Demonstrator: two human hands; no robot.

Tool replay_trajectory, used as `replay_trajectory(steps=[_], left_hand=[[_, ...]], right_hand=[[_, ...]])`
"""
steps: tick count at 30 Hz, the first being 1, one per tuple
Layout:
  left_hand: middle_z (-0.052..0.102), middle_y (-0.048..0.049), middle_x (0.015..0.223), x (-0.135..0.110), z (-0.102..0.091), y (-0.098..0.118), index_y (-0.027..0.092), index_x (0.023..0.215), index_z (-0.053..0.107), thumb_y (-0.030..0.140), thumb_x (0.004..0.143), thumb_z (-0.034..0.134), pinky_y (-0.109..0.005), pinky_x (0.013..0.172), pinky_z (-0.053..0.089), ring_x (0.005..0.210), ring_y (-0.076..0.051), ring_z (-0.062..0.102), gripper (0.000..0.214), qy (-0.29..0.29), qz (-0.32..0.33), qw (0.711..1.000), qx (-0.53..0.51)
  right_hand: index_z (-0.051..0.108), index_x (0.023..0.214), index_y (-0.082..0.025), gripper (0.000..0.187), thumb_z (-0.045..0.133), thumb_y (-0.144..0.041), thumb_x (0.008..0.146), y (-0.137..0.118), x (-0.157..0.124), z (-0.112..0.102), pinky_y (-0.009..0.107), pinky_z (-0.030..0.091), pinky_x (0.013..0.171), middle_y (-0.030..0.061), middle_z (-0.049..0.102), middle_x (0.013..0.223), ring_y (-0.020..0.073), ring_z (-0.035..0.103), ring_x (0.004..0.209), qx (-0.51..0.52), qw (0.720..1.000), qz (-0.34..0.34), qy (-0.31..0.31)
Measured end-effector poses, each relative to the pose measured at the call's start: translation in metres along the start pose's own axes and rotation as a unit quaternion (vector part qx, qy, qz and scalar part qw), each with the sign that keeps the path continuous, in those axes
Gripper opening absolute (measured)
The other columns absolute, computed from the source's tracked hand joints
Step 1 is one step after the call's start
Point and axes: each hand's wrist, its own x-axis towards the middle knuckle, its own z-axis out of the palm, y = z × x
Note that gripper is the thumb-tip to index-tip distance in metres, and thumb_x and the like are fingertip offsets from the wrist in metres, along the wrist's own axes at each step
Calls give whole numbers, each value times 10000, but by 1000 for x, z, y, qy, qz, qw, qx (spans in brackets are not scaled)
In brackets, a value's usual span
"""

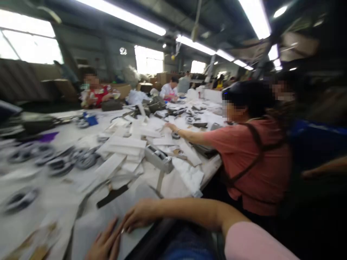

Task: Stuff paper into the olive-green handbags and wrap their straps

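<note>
A pale, thin sheet (pixel 89 227), its kind unclear, lies in front of me at the table's near edge. My left hand (pixel 104 242) rests on it with fingers stretched out. Reaching in from the right, my right hand (pixel 142 215) meets the left fingertips, its own fingers bent and close together. A small bright spot shows between the hands, too blurred to name. Just beyond them lies a dark flat strip (pixel 112 196), partly over the sheet. Dark material (pixel 151 234) is below my right forearm.
White flat pieces (pixel 121 144) are heaped mid-table, beside a grey box (pixel 158 159). Grey rings or rolls (pixel 84 157) lie left. A co-worker in a pink-red shirt (pixel 260 159) reaches over the table at right; other people (pixel 169 92) sit farther back.
</note>
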Motion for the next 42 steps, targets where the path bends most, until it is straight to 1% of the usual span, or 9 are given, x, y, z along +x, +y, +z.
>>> replay_trajectory(steps=[2,6,10,15,20,28,33,37,42], left_hand=[[584,4,1393,-25,-7,6,366,1299,606,334,952,427,-434,1010,535,1173,-229,630,392,-15,-12,999,36],[471,-100,1488,-23,-17,15,226,1394,518,360,994,391,-462,1107,430,1336,-246,494,440,-90,-5,992,85],[416,-126,1520,-19,-23,13,190,1441,449,457,991,399,-452,1143,370,1384,-250,431,525,-101,13,991,92],[357,-116,1554,-23,-26,7,184,1479,385,441,993,402,-443,1176,313,1436,-252,342,551,-94,19,991,96],[279,-84,1593,-24,-29,8,242,1490,372,461,978,424,-524,1181,277,1470,-302,249,559,-109,-7,989,98],[243,-65,1606,-30,-31,12,258,1510,330,453,964,439,-553,1204,173,1479,-311,225,590,-110,-25,986,122],[322,-62,1577,-28,-27,8,248,1508,343,458,927,488,-498,1228,91,1468,-294,264,634,-76,4,986,146],[445,-70,1510,-28,-17,-4,225,1441,462,406,878,534,-472,1239,37,1475,-274,247,595,-16,50,986,158],[617,-59,1353,-31,-5,-20,209,1284,607,245,871,545,-469,1239,96,1475,-236,249,419,23,82,982,166]], right_hand=[[688,1105,-180,218,604,-276,928,7,7,17,273,443,1028,73,644,1290,179,586,1188,-57,995,-83,-2],[579,1299,-180,441,566,-445,947,32,4,20,446,332,1134,111,609,1338,239,515,1281,-168,965,-195,58],[482,1421,-220,558,542,-504,945,38,-3,18,525,203,1187,98,544,1424,265,331,1431,-197,963,-173,65],[379,1498,-241,574,471,-477,982,33,-5,26,531,191,1197,81,451,1510,271,307,1448,-200,969,-124,70],[379,1500,-287,568,476,-485,976,35,-8,27,521,177,1204,67,347,1573,294,240,1473,-196,971,-91,102],[308,1529,-289,624,460,-519,970,36,-1,12,548,80,1209,65,283,1601,301,173,1492,-156,980,-121,27],[325,1521,-297,620,438,-551,967,35,-3,11,548,49,1212,59,243,1615,297,136,1501,-139,986,-78,48],[334,1517,-273,643,435,-575,959,37,-7,11,524,29,1221,55,265,1608,271,126,1504,-135,986,-76,66],[311,1526,-219,685,436,-583,959,50,-4,16,504,156,1217,74,290,1598,273,180,1493,-173,977,-89,82]])
